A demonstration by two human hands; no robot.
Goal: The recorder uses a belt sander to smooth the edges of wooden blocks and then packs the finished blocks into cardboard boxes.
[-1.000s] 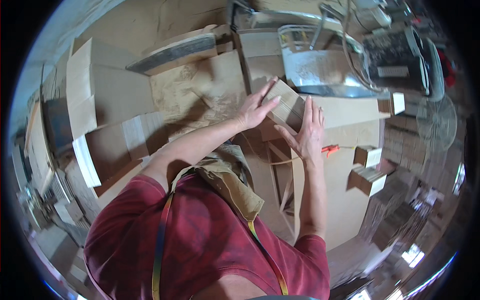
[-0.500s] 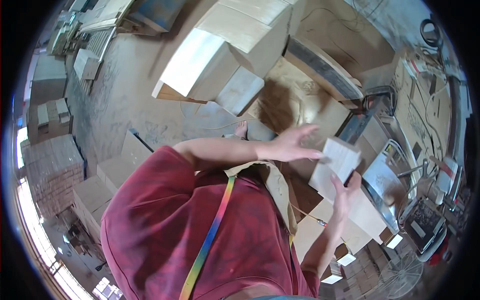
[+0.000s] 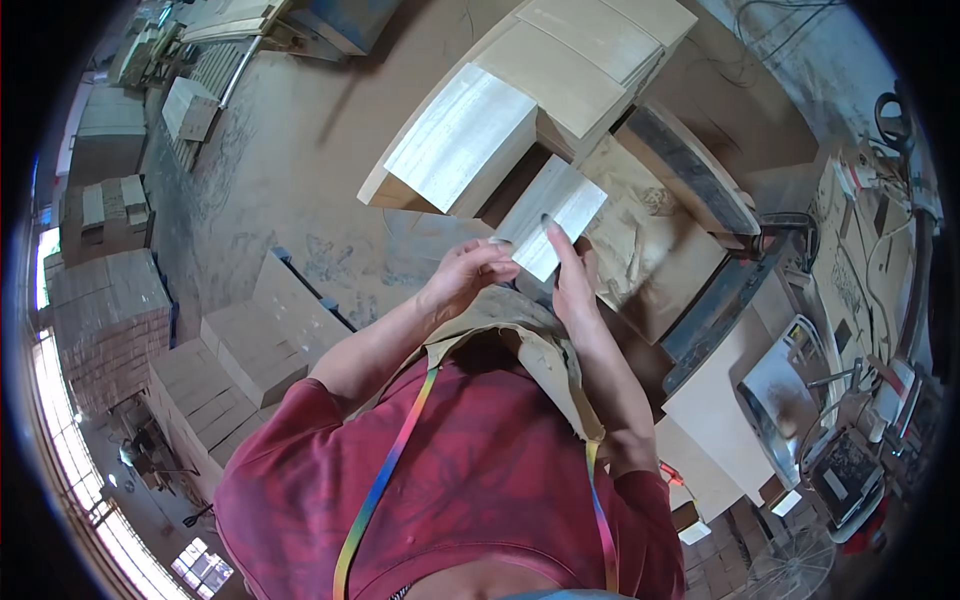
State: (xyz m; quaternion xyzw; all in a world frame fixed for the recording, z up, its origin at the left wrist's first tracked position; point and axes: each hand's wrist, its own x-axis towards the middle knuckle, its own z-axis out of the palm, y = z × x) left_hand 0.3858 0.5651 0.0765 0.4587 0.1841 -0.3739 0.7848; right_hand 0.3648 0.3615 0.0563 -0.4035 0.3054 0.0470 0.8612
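In front of my chest I hold a pale rectangular wooden block (image 3: 568, 200), tilted, its striped top face toward me. My right hand (image 3: 576, 280) grips its near right side, the thumb lying on the top face. At the near left corner, my left hand (image 3: 468, 276) has its fingers closed against the edge. Just beyond the block stands a stack of pale boxy wooden pieces (image 3: 560, 60), with a lighter piece (image 3: 462, 135) at its near end. Fingers under the block are hidden.
A dusty wooden bench surface (image 3: 650, 230) lies to the right, beside a dark-edged board (image 3: 685, 165) and a black clamp (image 3: 790, 230). Farther right is a tool-strewn worktable (image 3: 850, 260). Stacked wooden blocks (image 3: 110, 320) and pale box pieces (image 3: 255, 345) stand at the left.
The block has moved left and away, from my right side to before my chest. My left hand, open and apart from it earlier, now grips its edge. My right hand keeps hold.
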